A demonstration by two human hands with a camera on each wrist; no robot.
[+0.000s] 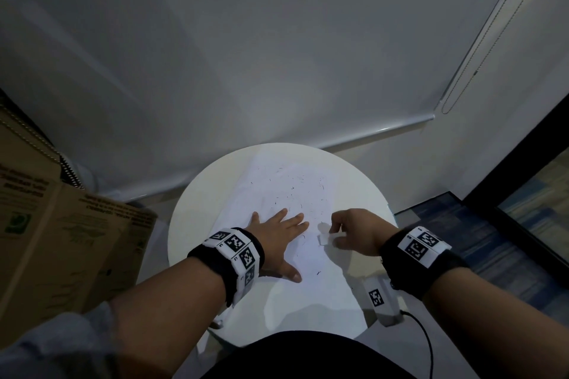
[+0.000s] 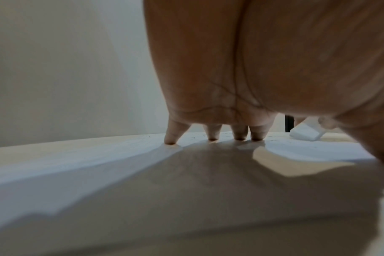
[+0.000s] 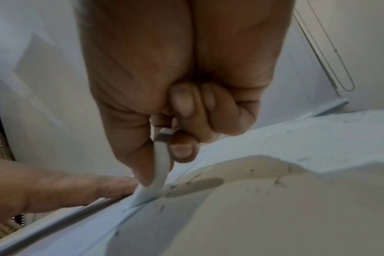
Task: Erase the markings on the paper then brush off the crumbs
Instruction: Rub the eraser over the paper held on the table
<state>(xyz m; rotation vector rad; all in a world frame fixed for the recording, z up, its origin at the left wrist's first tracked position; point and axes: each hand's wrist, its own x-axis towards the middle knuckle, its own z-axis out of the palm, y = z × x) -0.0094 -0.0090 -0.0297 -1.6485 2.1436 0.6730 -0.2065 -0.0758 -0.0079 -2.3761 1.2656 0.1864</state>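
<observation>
From the head view, one sheet of white paper (image 1: 277,194) lies on one round white table (image 1: 191,218). The left hand (image 1: 277,231) lies flat on the paper with fingers straight and spread, the thumb stretched toward the person, holding nothing. Just to its right, the right hand (image 1: 354,231) has its fingers curled and pinches one small white eraser (image 1: 323,238) whose lower end meets the paper. Many thin dark crumbs (image 1: 292,191) are scattered over the paper beyond both hands, with a few between the hands and nearer the person; they are too many and too small to count. Each wrist wears one black band with white coded tags. One brown cardboard box (image 1: 61,240) stands left of the left arm. One roller blind (image 1: 277,55) hangs beyond the table, its bead cord up to the right of the right hand.

From the left wrist view, the left hand (image 2: 252,69) fills the top, and four fingertips (image 2: 171,138) press down on the paper (image 2: 77,155), straight and apart. To their right, the eraser (image 2: 305,133) shows as one white block on the paper.

From the right wrist view, the right hand (image 3: 175,78) grips the eraser (image 3: 160,166) between thumb and forefinger, the other fingers folded into the palm. The eraser stands tilted with its tip on the paper (image 3: 318,138). One finger of the left hand (image 3: 66,188) lies flat just left of the eraser's tip. Small dark crumbs (image 3: 278,181) dot the paper right of the eraser.
</observation>
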